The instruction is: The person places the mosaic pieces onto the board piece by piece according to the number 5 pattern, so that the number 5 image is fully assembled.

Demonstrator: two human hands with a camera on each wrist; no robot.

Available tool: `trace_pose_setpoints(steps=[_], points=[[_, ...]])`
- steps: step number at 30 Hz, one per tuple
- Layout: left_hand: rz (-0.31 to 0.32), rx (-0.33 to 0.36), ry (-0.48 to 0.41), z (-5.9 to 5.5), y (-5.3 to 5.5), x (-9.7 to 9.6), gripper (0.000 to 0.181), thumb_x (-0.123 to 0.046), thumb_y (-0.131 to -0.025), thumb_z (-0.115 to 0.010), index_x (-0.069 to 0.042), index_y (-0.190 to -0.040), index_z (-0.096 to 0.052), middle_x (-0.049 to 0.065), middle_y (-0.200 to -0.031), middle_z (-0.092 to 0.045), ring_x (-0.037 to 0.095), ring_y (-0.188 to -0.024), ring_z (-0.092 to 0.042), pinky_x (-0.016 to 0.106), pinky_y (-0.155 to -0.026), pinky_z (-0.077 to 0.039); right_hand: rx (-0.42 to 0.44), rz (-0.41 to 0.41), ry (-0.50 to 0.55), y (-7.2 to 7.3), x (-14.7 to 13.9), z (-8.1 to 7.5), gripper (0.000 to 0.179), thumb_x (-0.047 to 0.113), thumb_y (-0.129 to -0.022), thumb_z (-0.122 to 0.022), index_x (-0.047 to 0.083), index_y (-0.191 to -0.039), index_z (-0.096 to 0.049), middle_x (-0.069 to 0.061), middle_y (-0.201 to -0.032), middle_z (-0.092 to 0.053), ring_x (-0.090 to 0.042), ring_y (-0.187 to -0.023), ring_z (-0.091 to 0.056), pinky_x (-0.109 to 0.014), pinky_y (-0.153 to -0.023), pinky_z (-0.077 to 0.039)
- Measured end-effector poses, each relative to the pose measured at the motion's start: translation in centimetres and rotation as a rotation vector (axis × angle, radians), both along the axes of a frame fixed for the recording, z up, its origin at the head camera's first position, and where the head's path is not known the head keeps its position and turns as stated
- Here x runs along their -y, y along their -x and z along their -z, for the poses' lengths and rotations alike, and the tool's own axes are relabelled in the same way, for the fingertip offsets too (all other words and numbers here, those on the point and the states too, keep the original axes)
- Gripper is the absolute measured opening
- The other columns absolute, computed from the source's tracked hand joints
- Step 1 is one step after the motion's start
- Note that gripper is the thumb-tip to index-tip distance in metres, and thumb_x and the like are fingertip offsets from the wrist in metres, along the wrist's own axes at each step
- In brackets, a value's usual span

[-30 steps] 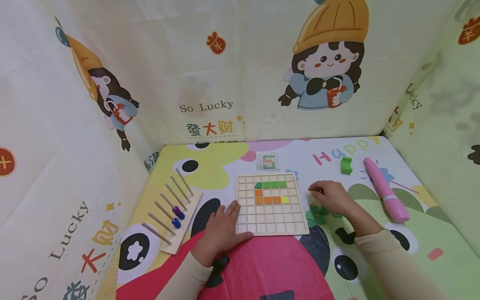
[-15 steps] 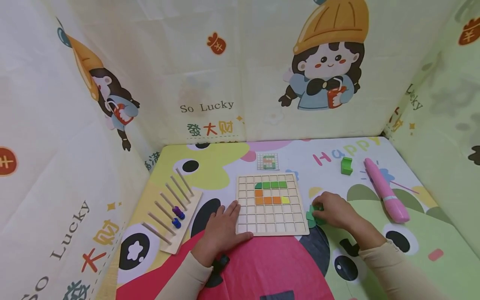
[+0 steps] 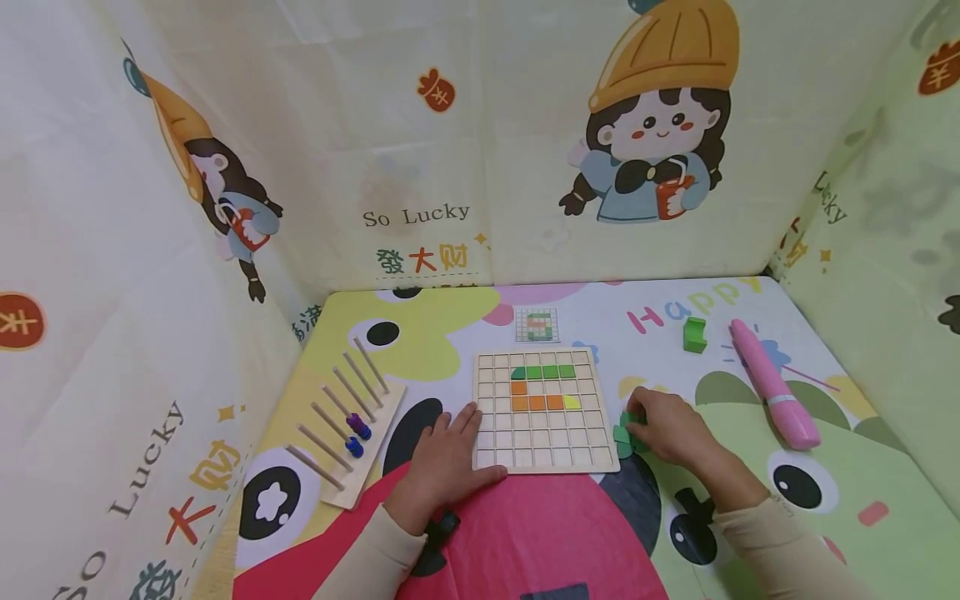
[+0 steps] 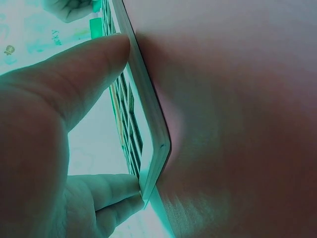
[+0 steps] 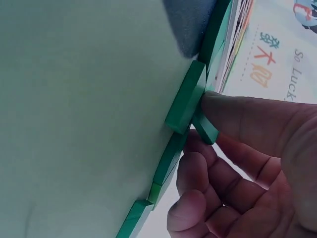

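Note:
A wooden grid board (image 3: 540, 457) lies flat, with a row of green tiles (image 3: 551, 372), several orange tiles (image 3: 536, 403) and one yellow tile (image 3: 572, 402) set in its cells. My left hand (image 3: 442, 467) rests at the board's near left corner. Its straight fingers touch the left edge and its thumb the near edge. At the right of the board my right hand (image 3: 675, 429) is over a small pile of green blocks (image 3: 622, 442). In the right wrist view thumb and forefinger pinch a green block (image 5: 205, 130), partly hidden; other green blocks (image 5: 187, 99) lie against it.
A small pattern card (image 3: 537, 326) lies behind the board. To the left stands a wooden peg rack (image 3: 375, 433) with blue and purple beads (image 3: 358, 425). A green curved block (image 3: 694, 335) and a pink pen-shaped object (image 3: 776, 383) are at the right. Printed cloth walls surround the table.
My right hand has come down and nearer to me, onto the green blocks, and its fingers have closed there. The left hand stays at the board's corner.

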State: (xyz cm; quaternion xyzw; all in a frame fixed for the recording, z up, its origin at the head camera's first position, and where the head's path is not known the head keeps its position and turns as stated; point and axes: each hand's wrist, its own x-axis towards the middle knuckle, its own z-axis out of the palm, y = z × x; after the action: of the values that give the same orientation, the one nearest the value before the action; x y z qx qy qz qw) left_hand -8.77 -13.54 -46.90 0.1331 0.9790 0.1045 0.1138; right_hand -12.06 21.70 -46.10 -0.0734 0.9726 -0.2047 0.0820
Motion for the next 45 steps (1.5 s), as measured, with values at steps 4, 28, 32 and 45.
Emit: trace_pose_setpoints(steps=[4,28,32,45], points=[[0.002,0.002,0.001,0.1,0.0,0.0,0.103,-0.07,-0.082,-0.072,-0.011,-0.16,-0.04,0.008,-0.167,-0.037,0.044,-0.147,-0.039,0.067,-0.114,-0.038,-0.04,-0.009,0.003,0.0,-0.1,0.2,0.022,0.013,-0.087,-0.082,0.007,-0.096,-0.063,-0.005,-0.083,-0.066,-0.019,-0.072,-0.056,-0.036,-0.063,-0.051],[0.003,0.007,0.001,-0.1,0.1,0.1,0.103,-0.068,-0.082,-0.073,-0.011,-0.16,-0.04,0.008,-0.166,-0.037,0.045,-0.147,-0.039,0.068,-0.114,-0.038,0.039,-0.17,0.29,2.3,3.1,-1.6,0.009,0.009,-0.094,-0.073,0.011,-0.098,-0.064,0.001,-0.087,-0.064,-0.016,-0.081,-0.055,-0.032,-0.071,-0.047],[0.006,0.008,0.007,0.0,0.1,0.1,0.102,-0.069,-0.082,-0.073,-0.011,-0.16,-0.04,0.008,-0.166,-0.037,0.045,-0.147,-0.039,0.067,-0.114,-0.038,0.058,-0.217,0.285,2.6,3.9,-1.0,0.008,0.008,-0.095,-0.072,0.011,-0.097,-0.064,0.002,-0.084,-0.062,-0.015,-0.079,-0.054,-0.032,-0.072,-0.046],[0.008,-0.007,0.018,0.1,0.2,0.1,0.103,-0.07,-0.081,-0.072,-0.013,-0.16,-0.04,0.007,-0.166,-0.037,0.043,-0.146,-0.04,0.066,-0.113,-0.039,0.047,-0.264,0.272,3.0,4.7,0.0,0.007,0.008,-0.095,-0.072,0.012,-0.095,-0.066,0.005,-0.08,-0.059,-0.012,-0.074,-0.052,-0.031,-0.069,-0.045]])
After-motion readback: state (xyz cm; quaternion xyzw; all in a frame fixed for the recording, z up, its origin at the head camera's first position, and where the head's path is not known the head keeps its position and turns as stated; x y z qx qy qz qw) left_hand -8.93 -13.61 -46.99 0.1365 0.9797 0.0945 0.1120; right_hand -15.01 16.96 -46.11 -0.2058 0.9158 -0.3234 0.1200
